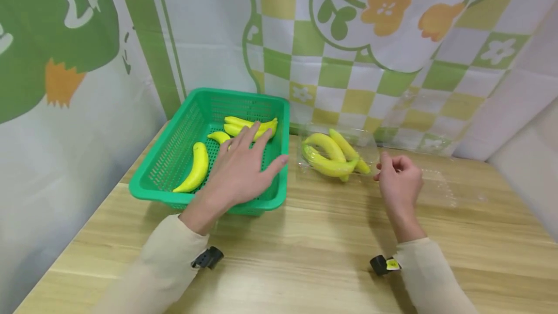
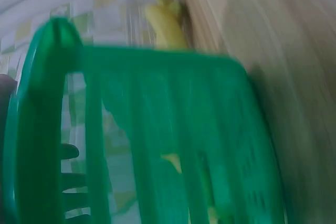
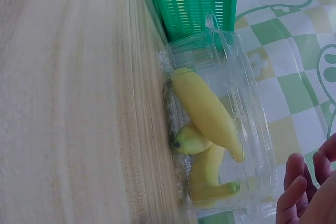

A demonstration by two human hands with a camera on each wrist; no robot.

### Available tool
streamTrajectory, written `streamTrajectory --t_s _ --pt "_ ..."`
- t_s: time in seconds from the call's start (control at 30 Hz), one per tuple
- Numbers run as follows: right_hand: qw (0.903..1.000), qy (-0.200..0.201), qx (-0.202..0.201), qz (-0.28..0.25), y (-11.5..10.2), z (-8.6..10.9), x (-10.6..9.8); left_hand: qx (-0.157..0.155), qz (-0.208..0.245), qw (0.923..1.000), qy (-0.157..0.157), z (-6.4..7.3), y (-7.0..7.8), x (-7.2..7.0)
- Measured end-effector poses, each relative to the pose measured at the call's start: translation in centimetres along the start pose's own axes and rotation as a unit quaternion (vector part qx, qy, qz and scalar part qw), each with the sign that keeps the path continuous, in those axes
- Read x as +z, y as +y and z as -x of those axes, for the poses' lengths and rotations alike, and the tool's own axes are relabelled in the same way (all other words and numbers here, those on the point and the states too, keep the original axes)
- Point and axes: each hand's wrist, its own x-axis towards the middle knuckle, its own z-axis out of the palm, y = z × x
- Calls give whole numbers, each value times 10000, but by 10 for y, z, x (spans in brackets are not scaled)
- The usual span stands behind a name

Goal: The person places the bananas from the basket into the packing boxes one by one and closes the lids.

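Observation:
My left hand (image 1: 240,168) is over the green plastic basket (image 1: 139,190), its fingers spread above the bananas inside. One banana (image 1: 197,168) lies alone at the basket's left; a smaller one (image 1: 219,136) and several more bananas (image 1: 233,130) lie farther back, partly behind my fingers. Beside the right edge of a clear plastic container (image 1: 368,139) is my right hand (image 1: 402,180), fingers loosely curled with nothing seen in them. The container holds three bananas (image 3: 207,108). Through the basket's slats, the left wrist view shows blurred left fingers (image 2: 73,182).
The container's transparent lid (image 1: 436,188) lies folded out to the right on the wooden table (image 1: 305,265). A patterned curtain (image 1: 279,38) hangs right behind the basket and container. White cloth (image 1: 532,168) borders the table at right.

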Motion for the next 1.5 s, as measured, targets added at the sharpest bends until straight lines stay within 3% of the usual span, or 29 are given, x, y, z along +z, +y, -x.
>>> streamTrajectory --t_s 0.37,0.63,0.87,1.17,1.5 --pt "9997 -3 -235 100 0 1 2 -529 112 9983 213 24 -76 -36" --pt "9998 -42 -128 163 2 0 -1 -462 -37 9987 195 31 -123 -54" --pt "9991 -186 -37 384 3 0 0 -512 618 9965 242 36 -160 -56" --pt "9987 -398 -53 325 1 2 2 -623 1684 9837 -83 37 -175 -52" --pt "9965 -810 -200 18 -7 1 6 -636 2209 9725 -376 36 -176 -49"
